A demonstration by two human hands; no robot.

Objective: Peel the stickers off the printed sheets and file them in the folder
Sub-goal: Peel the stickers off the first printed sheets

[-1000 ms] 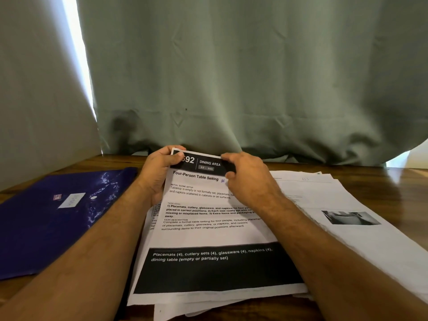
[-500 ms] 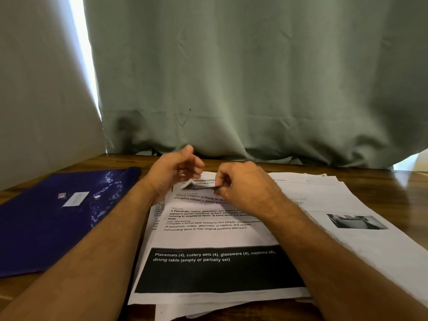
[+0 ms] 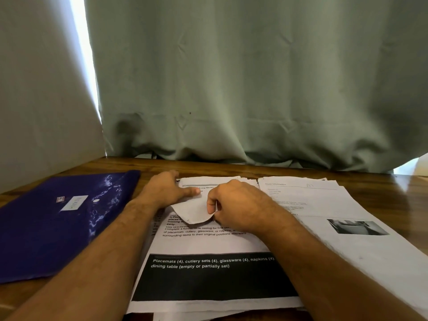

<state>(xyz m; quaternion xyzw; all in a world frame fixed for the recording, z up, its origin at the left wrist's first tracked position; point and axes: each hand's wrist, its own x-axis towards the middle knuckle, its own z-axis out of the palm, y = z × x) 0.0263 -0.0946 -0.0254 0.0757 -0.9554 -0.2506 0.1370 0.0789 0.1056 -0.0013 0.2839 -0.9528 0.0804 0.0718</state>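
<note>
A printed sheet (image 3: pixel 208 242) with black bands lies on top of a paper stack in front of me. Its top edge is folded down toward me, showing the blank white back (image 3: pixel 194 212). My right hand (image 3: pixel 236 205) pinches that folded edge between thumb and fingers. My left hand (image 3: pixel 164 191) lies flat with straight fingers on the sheet beneath (image 3: pixel 208 181), beside the fold. A dark blue folder (image 3: pixel 53 223) with a white label lies shut on the table to the left. I see no sticker.
A second stack of printed pages (image 3: pixel 335 205) spreads to the right on the wooden table (image 3: pixel 231 167). A grey-green curtain (image 3: pixel 231 89) hangs right behind the table's far edge.
The sheet's top with the black header was held up in both hands; now it is folded down toward me. My left hand has let go and lies flat.
</note>
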